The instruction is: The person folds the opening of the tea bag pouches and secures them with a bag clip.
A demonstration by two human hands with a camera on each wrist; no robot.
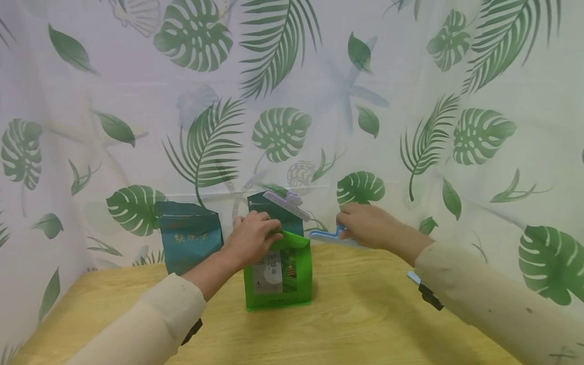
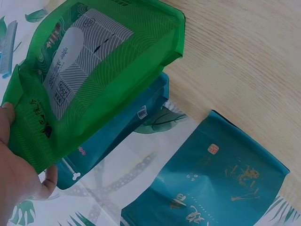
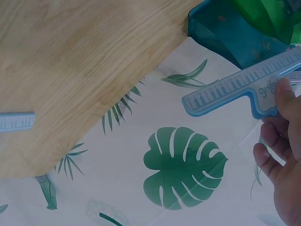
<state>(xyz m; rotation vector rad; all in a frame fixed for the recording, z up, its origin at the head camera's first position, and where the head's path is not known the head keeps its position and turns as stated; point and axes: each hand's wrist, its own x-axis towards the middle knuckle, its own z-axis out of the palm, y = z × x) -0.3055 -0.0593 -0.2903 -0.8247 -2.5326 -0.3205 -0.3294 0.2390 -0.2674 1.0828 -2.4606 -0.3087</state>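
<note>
A green tea bag [image 1: 301,268] stands upright on the table, and my left hand [image 1: 253,237] grips its folded top edge. In the left wrist view, the thumb and fingers pinch the top of the green bag [image 2: 108,113]. My right hand [image 1: 369,225] pinches a light blue bag clip [image 3: 225,88] by its handle, just right of the green bag's top. Right behind the green bag stands a teal bag [image 1: 269,205], with a purple clip [image 1: 285,204] across its top. The teal bag's lower part is hidden.
Another teal bag [image 1: 189,241] stands to the left, behind my left forearm. A second light blue clip [image 3: 16,121] lies on the wooden table [image 1: 356,314] at the right, partly hidden by my right sleeve in the head view. A leaf-patterned cloth [image 1: 319,147] hangs behind the table.
</note>
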